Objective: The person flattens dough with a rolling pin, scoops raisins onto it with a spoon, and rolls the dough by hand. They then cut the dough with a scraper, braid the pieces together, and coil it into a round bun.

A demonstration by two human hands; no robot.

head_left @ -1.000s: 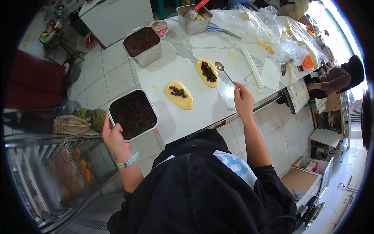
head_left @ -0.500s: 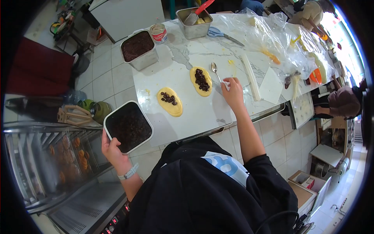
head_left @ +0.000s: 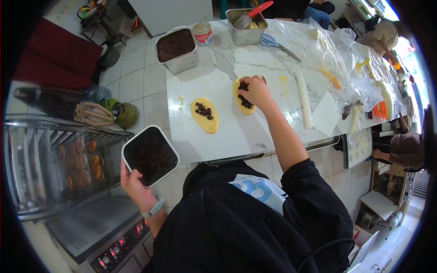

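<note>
My left hand (head_left: 134, 185) grips a white-rimmed square container (head_left: 175, 167) by its near left side. Dark raisins (head_left: 152, 157) lie inside it. My right hand (head_left: 256, 94) is over the right-hand oval of yellow dough (head_left: 240, 102). Its bent fingertips are closed on raisins (head_left: 245, 86) along the top of that dough, and the hand covers the dough's right side. To the left lies a second flat dough oval (head_left: 208, 125), with a smaller cluster of raisins (head_left: 204, 111) on it. The spoon seen earlier is not visible; my hand and forearm cover that area.
On the marble-patterned table (head_left: 184, 145) stand a metal tin of dark filling (head_left: 184, 62), a can (head_left: 202, 34) and a metal tin with a red-handled tool (head_left: 248, 34). Scissors (head_left: 269, 41), a white strip (head_left: 304, 100) and plastic bags (head_left: 327, 59) lie rightward. People are at right.
My right hand has moved left from beside the spoon onto the right-hand dough. The left hand still holds the container. The whole view has shifted slightly.
</note>
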